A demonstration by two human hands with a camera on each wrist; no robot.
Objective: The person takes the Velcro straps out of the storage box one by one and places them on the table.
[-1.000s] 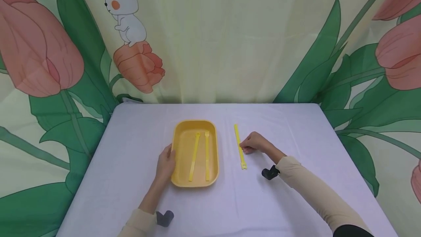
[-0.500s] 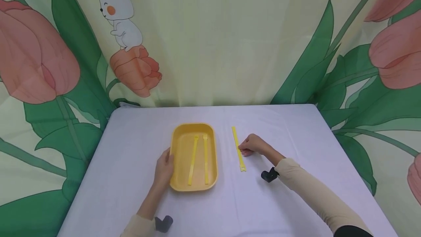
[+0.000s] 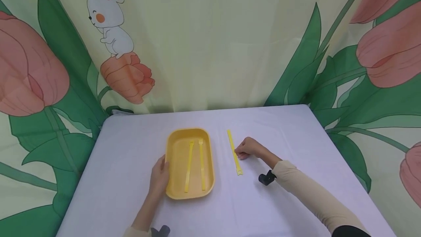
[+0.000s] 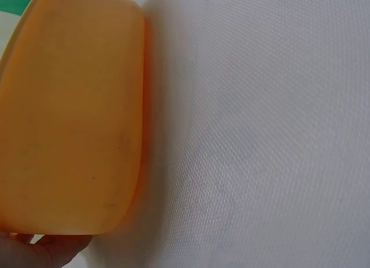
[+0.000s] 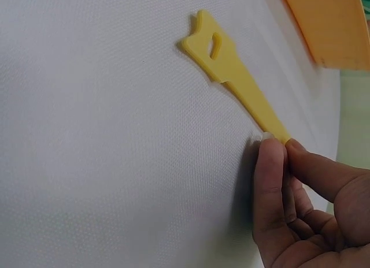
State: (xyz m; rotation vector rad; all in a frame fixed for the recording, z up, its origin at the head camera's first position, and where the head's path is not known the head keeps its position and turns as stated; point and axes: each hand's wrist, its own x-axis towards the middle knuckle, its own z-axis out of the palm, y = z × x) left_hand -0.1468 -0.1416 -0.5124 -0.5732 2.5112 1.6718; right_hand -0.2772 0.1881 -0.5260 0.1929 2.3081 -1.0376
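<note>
A yellow hook-and-loop cable tie [image 3: 237, 164] lies on the white cloth in the head view. Its slotted, notched head points toward the near edge. Thumb and fingertips of my right hand [image 3: 251, 148] pinch its middle, where the right wrist view [image 5: 306, 204] shows the strap between thumb and index finger. To the left, my left hand [image 3: 159, 178] grips the left wall of a yellow-orange tray [image 3: 176, 164]. Two more yellow cable ties [image 3: 189, 167] lie lengthwise inside it, apart from each other. The tray's outer wall [image 4: 69, 118] fills the left of the left wrist view.
A white cloth [image 3: 263, 207] covers the table. Behind it hangs a printed curtain [image 3: 213, 46] with tulips and a rabbit. Black wrist mounts [image 3: 267, 178] sit beside both sleeves.
The head view has shifted, so the whole scene sits slightly lower and further left. Both hands keep the same hold on the tray and the cable tie.
</note>
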